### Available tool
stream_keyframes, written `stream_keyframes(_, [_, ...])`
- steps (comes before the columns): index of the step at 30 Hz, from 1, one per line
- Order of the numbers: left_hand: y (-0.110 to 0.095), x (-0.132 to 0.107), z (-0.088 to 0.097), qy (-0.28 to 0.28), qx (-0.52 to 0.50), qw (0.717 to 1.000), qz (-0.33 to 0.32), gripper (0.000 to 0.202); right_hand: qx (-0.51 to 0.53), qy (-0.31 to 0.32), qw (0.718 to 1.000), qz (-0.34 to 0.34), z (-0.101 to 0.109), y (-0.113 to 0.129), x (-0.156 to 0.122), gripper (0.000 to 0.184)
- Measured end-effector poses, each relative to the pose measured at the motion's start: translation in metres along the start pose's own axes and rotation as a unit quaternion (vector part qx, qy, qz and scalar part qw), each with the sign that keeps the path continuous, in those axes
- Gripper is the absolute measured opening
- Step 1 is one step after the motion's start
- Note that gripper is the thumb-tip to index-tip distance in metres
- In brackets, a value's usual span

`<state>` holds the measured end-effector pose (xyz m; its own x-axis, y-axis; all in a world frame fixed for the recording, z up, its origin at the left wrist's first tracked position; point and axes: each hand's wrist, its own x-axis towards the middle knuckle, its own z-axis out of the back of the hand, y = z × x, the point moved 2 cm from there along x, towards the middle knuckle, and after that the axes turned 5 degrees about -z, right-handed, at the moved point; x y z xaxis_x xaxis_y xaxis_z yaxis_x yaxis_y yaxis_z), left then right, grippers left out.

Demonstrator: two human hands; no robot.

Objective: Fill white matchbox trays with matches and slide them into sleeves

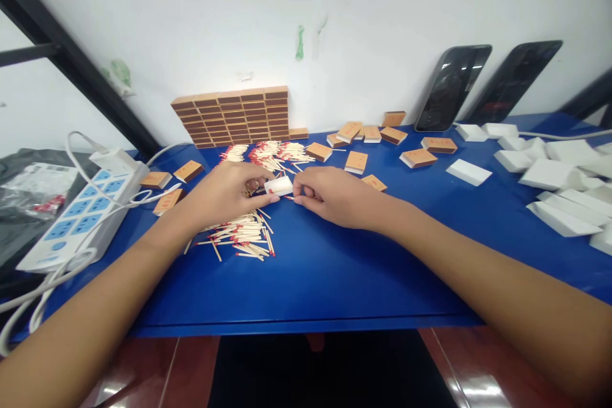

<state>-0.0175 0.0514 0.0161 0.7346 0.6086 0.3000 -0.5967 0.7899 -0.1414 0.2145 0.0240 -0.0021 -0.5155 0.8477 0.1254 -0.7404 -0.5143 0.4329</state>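
Note:
My left hand (pixel 224 194) is closed around a small white matchbox tray (pixel 278 186), held just above the blue table (pixel 315 274). My right hand (pixel 332 196) pinches something small at the tray's right end, likely matches, though I cannot make it out. Under my left hand lies a pile of loose red-tipped matches (pixel 243 239). A second heap of matches (pixel 270 153) lies behind the hands.
A stack of brown matchboxes (pixel 236 116) stands against the wall. Loose brown boxes (pixel 377 140) are scattered right of it, white inner trays (pixel 549 178) at far right. A white power strip (pixel 83 213) with cables sits left. Two dark phones (pixel 452 86) lean on the wall.

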Motion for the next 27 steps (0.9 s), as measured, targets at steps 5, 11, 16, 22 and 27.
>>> stream_keyframes(5, [0.0000,-0.0005,-0.0004,0.000,-0.007,1.000,-0.001,0.040,0.001,0.002,1.000,-0.002,0.0003,0.0000,0.0000,0.012])
stream_keyframes(11, [0.0006,-0.0010,-0.0015,0.002,-0.004,1.000,0.004,0.042,0.000,-0.001,1.000,-0.003,-0.0002,0.0000,-0.0005,0.012])
stream_keyframes(16, [-0.0011,-0.0015,-0.0013,0.002,-0.013,1.000,0.014,0.043,0.001,-0.001,1.000,-0.001,-0.0005,0.0005,-0.0008,0.011])
stream_keyframes(22, [-0.0018,-0.0020,-0.0012,0.004,-0.019,1.000,0.018,0.044,0.003,-0.004,1.000,0.002,0.0000,0.0003,-0.0006,0.011])
stream_keyframes(27, [-0.0029,-0.0015,-0.0008,0.006,-0.020,1.000,0.013,0.042,0.001,-0.007,1.000,0.007,-0.0012,-0.0013,-0.0005,0.012])
